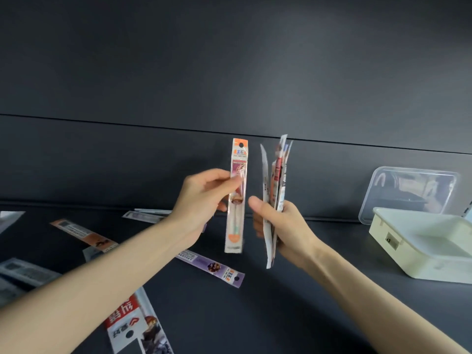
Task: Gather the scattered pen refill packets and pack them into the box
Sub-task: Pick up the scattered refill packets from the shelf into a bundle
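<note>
My left hand (201, 200) pinches an orange-topped refill packet (237, 175) upright above the dark table. Just to its right, my right hand (283, 228) grips a bundle of several packets (277, 180), held on edge and fanned at the top. The two hands are close but the single packet is apart from the bundle. A purple packet (212, 267) lies flat below my hands. An orange-brown packet (84, 233) lies at the left. A red and white packet (135, 325) lies near the bottom edge. The pale green box (421, 261) stands open at the right.
The box's clear lid (408, 195) leans against the dark back wall (229, 72) behind the box. More packets (145, 215) lie at the table's rear, and grey ones (23, 274) at the far left edge.
</note>
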